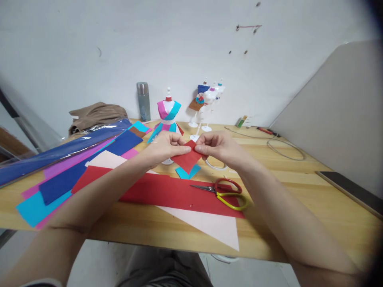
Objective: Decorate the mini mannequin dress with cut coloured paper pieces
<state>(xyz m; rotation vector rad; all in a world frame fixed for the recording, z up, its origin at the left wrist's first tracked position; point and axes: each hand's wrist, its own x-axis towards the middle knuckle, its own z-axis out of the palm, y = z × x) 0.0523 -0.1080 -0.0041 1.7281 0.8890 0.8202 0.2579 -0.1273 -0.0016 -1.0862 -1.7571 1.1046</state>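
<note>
Between my two hands a small red piece of paper or fabric (pixel 188 158) hangs with one corner pointing down. My left hand (pixel 169 146) pinches its upper left edge, thumb in front. With thumb and fingertips, my right hand (pixel 217 146) grips its upper right edge. Just below lies a turquoise piece (pixel 193 171) on the table. A long red sheet (pixel 155 193) stretches across the near side, over pale pink sheets (pixel 209 226). Scissors (pixel 220 190) with one red and one yellow handle rest on the red sheet. Behind my hands stands a small dress form (pixel 168 111) wrapped in pink and turquoise.
On the left, coloured strips (pixel 89 169) lie fanned out beside a plastic-wrapped blue roll (pixel 68 145) and brown cloth (pixel 97 113). Along the wall are a flask (pixel 143 101) and more dress forms (pixel 206 97). A cable (pixel 284 149) and a phone-like dark slab (pixel 350 189) lie right.
</note>
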